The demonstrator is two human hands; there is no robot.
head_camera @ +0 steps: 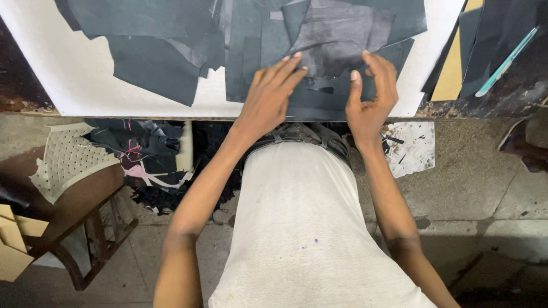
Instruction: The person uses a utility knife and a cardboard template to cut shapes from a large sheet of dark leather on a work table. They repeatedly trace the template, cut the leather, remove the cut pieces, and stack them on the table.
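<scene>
Dark grey leather sheet (342, 34), flat on white board, overlapping black offcuts.

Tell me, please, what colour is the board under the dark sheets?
White board, beneath black sheets; shown in the head view.

Two hands, the left hand (268, 94) and the right hand (371, 94), rest on a heap of dark leather pieces (337, 34), too overlapped to count, on one white desk (68, 74). One teal pen (507, 61) lies at the far right. One wooden chair (80, 211) and one pile of scraps (154, 165) sit on the floor.
</scene>
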